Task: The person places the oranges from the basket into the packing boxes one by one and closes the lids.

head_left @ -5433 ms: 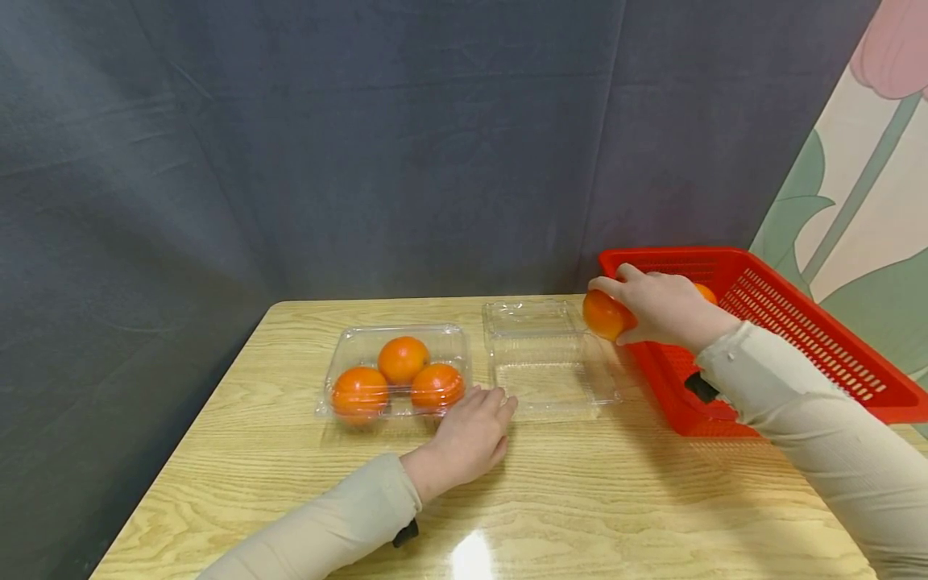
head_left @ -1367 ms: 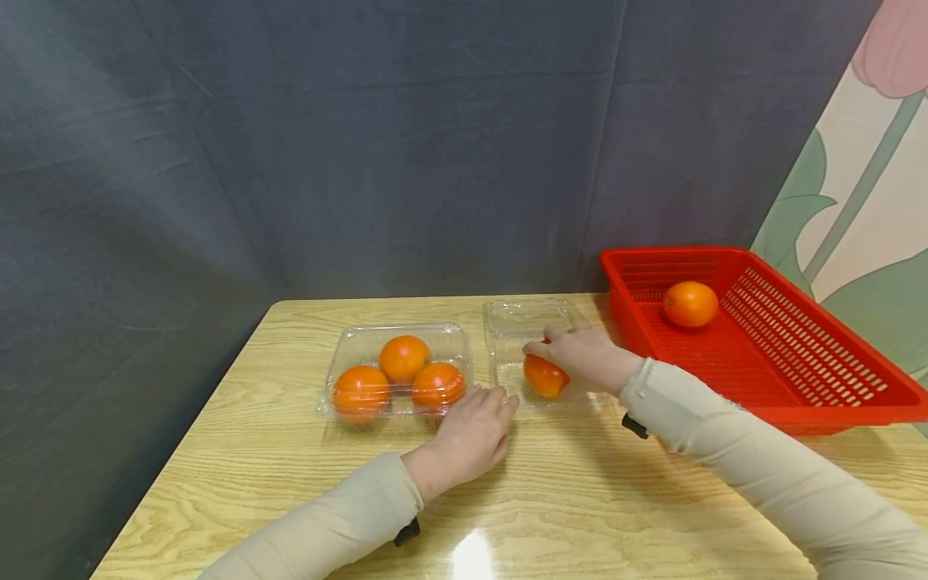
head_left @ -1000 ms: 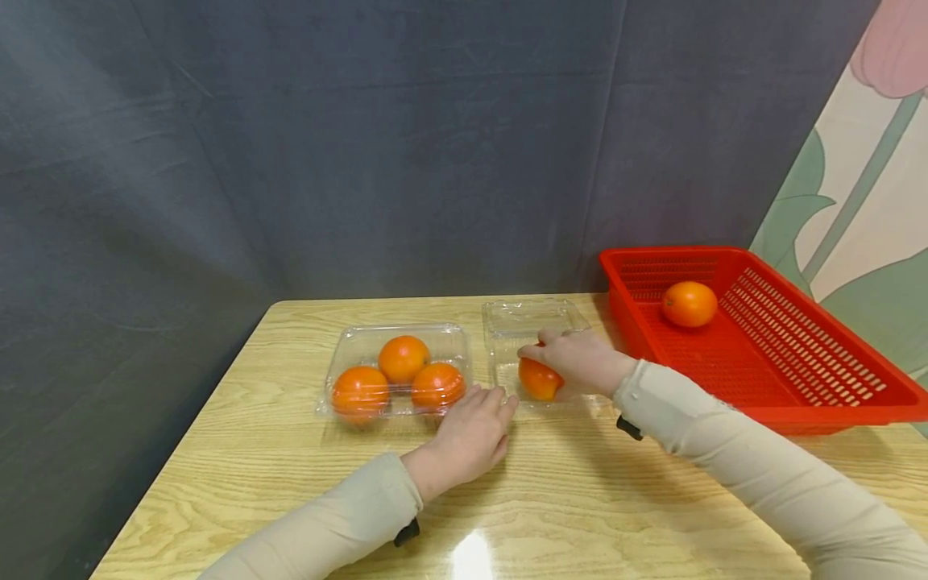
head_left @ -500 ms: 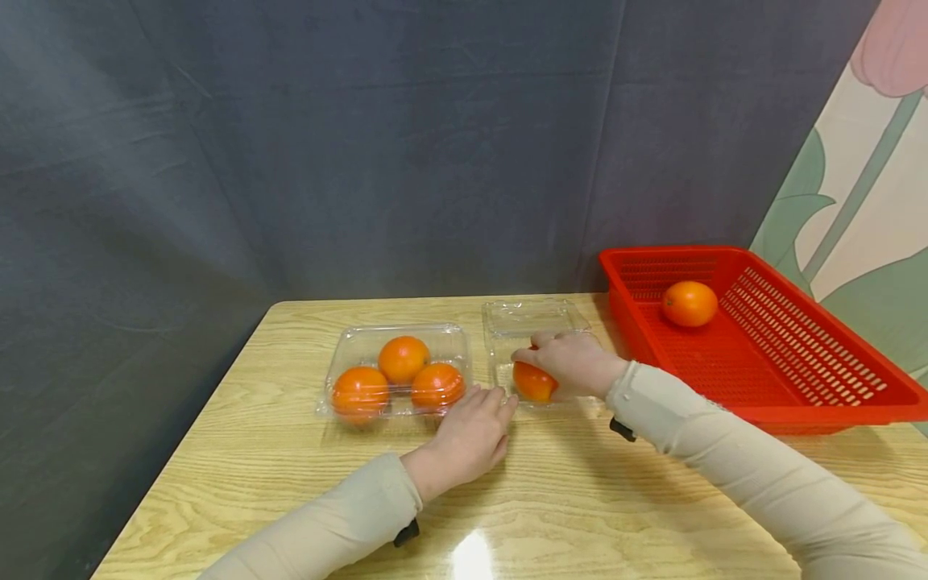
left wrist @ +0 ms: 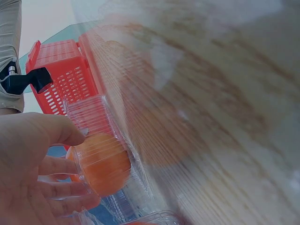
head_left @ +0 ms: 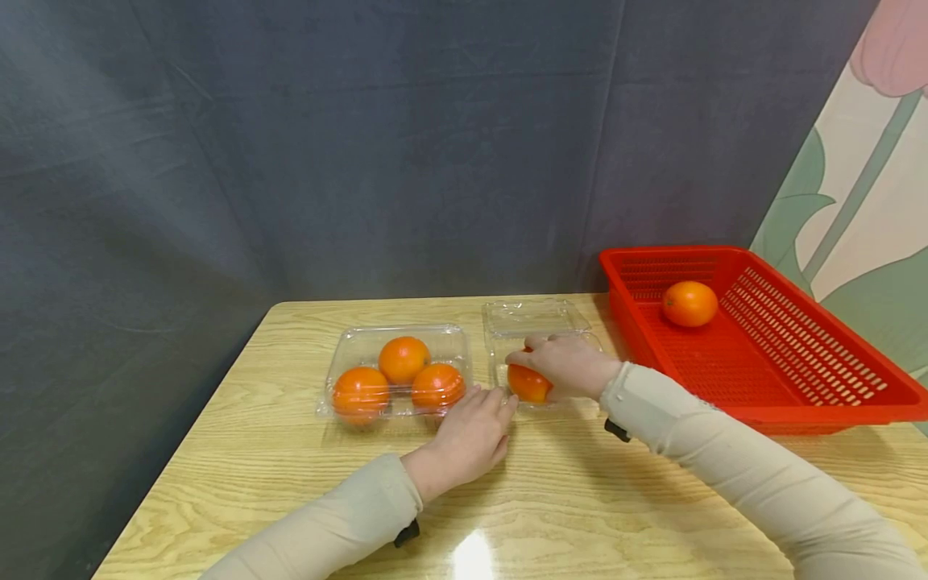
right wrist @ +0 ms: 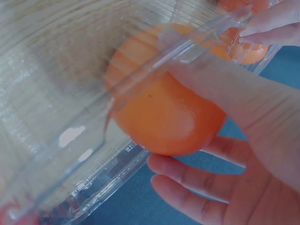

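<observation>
A person's right hand (head_left: 569,366) grips an orange (head_left: 528,384), thumb and fingers around it, within the right clear box (head_left: 500,358), while the left hand (head_left: 467,439) rests near the adjoining corners of the 2 boxes, fingers relaxed. Packing looks well over half done: 3 oranges (head_left: 403,360) sit in the left clear box (head_left: 355,342), apparently covered. Seemingly left undone are the held orange's release, the 1 fruit (head_left: 689,304) at the far end of the red basket (head_left: 761,370), and the lid (head_left: 532,318), folded back to the far side. The held orange looks almost round; with the hand covering much of it, its long axis cannot be told, though 1 small dark spot faces the right wrist's camera. Both boxes run lengthwise left to right.
</observation>
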Tool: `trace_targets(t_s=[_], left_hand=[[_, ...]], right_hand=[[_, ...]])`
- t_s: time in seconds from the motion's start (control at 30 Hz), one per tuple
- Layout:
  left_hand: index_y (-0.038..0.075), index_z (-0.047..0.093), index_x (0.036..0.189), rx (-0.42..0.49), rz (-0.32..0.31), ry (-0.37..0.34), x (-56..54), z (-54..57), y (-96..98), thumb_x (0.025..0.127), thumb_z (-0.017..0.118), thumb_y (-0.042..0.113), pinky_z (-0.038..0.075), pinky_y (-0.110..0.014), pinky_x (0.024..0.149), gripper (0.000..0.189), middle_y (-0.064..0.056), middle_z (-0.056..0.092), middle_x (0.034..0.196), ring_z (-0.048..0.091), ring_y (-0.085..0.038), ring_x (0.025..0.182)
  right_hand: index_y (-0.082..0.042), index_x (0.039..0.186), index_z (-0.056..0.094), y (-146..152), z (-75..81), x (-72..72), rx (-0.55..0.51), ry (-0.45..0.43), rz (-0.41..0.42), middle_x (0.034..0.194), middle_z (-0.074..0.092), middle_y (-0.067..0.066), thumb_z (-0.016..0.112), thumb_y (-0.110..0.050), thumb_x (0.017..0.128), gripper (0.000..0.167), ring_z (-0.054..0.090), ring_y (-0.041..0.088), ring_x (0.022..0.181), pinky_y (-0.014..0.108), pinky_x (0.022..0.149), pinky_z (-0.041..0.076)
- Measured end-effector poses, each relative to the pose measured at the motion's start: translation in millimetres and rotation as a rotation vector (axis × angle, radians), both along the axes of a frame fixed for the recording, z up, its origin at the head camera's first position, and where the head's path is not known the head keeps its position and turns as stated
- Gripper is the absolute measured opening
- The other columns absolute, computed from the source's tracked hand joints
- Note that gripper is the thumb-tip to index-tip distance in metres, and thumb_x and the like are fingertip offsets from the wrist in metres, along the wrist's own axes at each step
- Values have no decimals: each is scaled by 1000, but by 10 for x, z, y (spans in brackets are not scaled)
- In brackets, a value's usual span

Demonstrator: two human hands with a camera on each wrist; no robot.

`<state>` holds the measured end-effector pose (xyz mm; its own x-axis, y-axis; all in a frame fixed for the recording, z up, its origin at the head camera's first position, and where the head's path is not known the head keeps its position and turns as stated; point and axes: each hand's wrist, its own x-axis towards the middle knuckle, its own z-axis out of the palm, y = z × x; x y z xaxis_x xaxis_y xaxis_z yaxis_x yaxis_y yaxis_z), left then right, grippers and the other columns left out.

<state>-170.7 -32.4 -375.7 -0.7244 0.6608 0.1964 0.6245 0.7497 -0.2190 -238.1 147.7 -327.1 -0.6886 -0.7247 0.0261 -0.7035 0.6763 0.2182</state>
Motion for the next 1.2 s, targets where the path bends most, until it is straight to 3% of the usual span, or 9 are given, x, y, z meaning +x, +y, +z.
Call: trace_targets(t_s=[0.43,0.83,1.07,1.2], left_hand=[[10,51,133,11,4,-10,5,-3,0,88,62,33,42,-36,105,52,-8,56,126,58,-20,114],[10,51,132,17,-6,3,2,-10,2,87,62,33,43,-35,104,51,-6,56,121,58,-20,111],[10,51,132,16,-10,6,3,-12,-2,88,62,33,43,-35,104,52,-6,57,122,58,-20,111],[10,52,132,18,-9,3,5,-12,-4,88,62,33,43,-35,104,51,-6,57,122,58,-20,112]], right_hand=[[-22,123,57,-51,20,7,29,-61,-42,98,58,7,85,-18,64,65,61,27,79,42,67,53],[-24,128,55,-70,7,-12,28,-59,-46,106,59,8,80,-22,70,63,63,29,82,43,66,54],[-22,130,53,-74,3,-19,19,-103,-46,104,57,9,80,-18,70,66,61,25,69,39,61,54],[-19,131,53,-64,-17,-24,-7,-113,-33,107,57,12,80,-17,70,66,63,27,69,42,63,55]])
